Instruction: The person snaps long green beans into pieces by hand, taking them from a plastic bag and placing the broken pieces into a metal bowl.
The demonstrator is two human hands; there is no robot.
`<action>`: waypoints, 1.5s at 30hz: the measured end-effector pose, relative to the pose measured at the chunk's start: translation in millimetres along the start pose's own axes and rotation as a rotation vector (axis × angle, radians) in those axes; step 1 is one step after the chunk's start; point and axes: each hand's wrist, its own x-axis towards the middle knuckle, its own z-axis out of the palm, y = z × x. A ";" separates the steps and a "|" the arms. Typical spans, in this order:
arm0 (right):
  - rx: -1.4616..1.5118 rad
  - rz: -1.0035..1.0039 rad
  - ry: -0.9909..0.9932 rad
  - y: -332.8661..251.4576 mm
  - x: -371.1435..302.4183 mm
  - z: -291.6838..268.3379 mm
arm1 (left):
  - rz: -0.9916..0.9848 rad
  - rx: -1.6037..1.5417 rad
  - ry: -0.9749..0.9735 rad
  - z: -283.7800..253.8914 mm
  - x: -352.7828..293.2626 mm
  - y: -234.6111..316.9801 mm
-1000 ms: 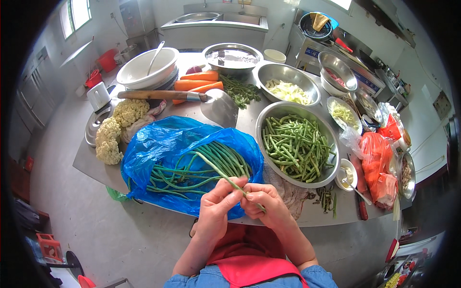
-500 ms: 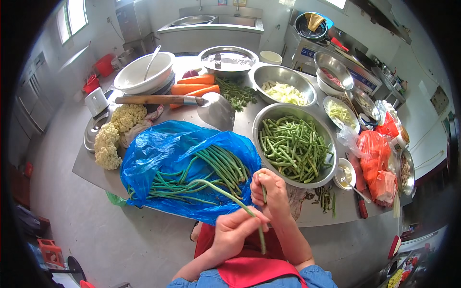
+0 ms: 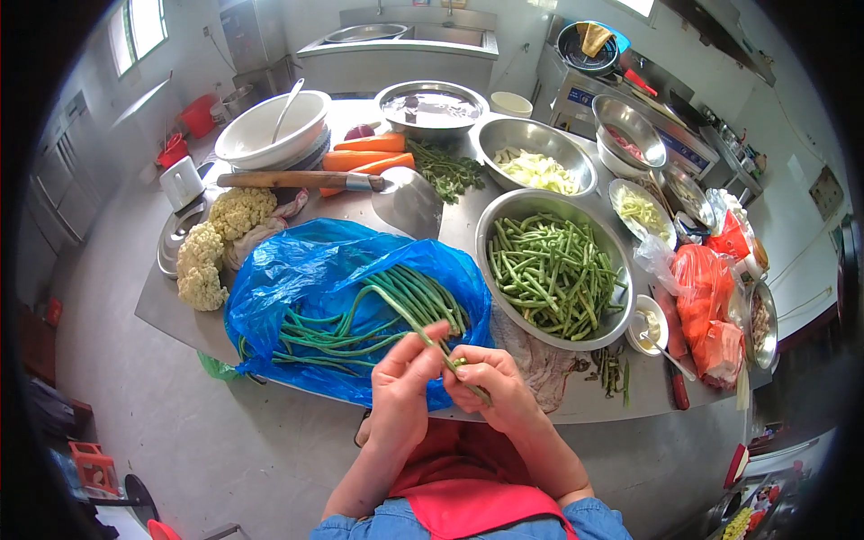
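Left hand [image 3: 401,382]: fingers pinch long, slender green bean [image 3: 406,316]
Right hand [image 3: 500,387]: fingers hold lower end
Bean grip: close-set, probably steadiest

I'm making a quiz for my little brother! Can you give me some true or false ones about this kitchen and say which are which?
1. The left hand and right hand hold one long bean. True.
2. The metal bowl nearest the hands is full of eggs. False: that metal bowl holds short bean pieces.
3. More long beans lie in the blue bag. True.
4. The carrots are blue. False: the carrots are orange.
5. The cauliflower is at the table's right end. False: the cauliflower is toward the left.
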 end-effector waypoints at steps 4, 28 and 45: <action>-0.126 -0.049 0.036 5.4 -3.9 -5.5 | 0.148 -0.092 0.115 -11.7 15.4 5.4; 0.039 -0.032 0.017 0.4 -9.1 -10.8 | 0.073 0.112 -0.093 9.6 1.2 1.9; -0.035 -0.216 0.289 3.3 -3.5 -12.8 | 0.162 0.253 -0.315 22.4 -32.2 14.0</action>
